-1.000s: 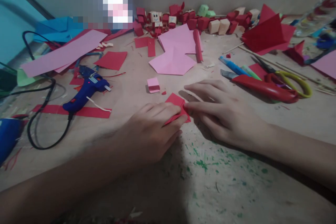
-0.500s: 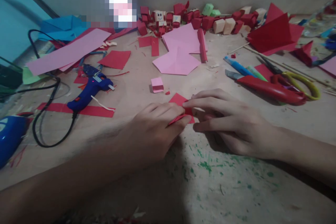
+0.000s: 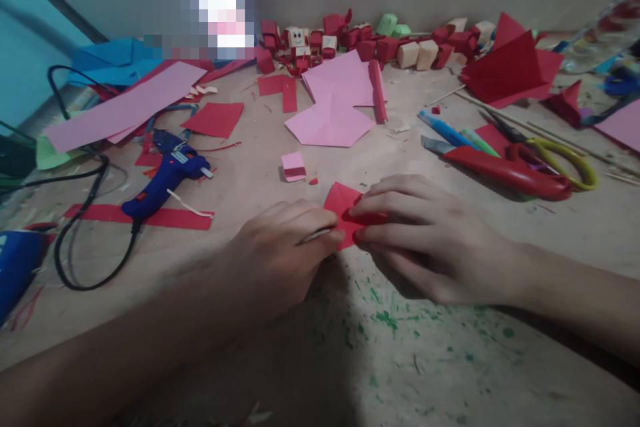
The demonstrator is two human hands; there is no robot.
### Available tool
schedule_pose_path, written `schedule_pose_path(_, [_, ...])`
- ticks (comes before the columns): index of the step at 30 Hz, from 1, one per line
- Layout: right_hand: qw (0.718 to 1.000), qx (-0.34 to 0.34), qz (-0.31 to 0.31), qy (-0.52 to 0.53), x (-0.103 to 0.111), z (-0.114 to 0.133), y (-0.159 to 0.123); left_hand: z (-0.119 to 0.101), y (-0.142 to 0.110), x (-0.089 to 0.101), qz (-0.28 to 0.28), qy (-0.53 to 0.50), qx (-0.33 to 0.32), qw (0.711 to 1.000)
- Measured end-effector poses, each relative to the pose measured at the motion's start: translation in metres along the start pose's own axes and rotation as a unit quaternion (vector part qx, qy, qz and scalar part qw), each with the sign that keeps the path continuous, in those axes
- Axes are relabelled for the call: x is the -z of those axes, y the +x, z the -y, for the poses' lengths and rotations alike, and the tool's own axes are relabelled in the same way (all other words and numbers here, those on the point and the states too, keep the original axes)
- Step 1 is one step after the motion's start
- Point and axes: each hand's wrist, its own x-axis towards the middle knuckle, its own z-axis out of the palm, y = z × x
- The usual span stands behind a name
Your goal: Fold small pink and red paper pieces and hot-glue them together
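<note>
Red paper (image 3: 344, 196) is touched from both sides, well off tabletop's (image 3: 245, 173) back edge: by left hand (image 3: 285, 247), curled narrow, pinch unclear; by right hand (image 3: 430, 237), fingers spread.

L hand (image 3: 287, 250), R hand (image 3: 425, 237) palm-dn, curled, close tog.
</note>
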Motion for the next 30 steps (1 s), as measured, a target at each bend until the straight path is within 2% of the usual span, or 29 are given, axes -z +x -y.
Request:
schedule_pose_path(5, [0.997,0.058,0.047,-0.029,-0.003,0.001,-0.002,0.0,0.001,0.001,0.025,-0.011,0.011,1.0])
schedule_pose_path(8, [0.995,0.071,0.052,-0.056,-0.006,0.002,-0.002,0.0,0.002,0.003,0.019,0.005,0.003,1.0])
schedule_pose_path(14, [0.994,0.071,0.039,-0.078,-0.008,0.004,-0.001,0.0,0.003,0.005,-0.006,0.019,-0.02,1.0])
schedule_pose_path(19, [0.994,0.066,0.036,-0.085,-0.009,0.006,0.001,0.0,0.001,0.006,0.017,0.013,-0.01,1.0])
schedule_pose_path(30, [0.995,0.046,0.032,-0.088,-0.011,0.006,-0.002,-0.001,0.002,0.005,0.007,0.019,-0.019,1.0])
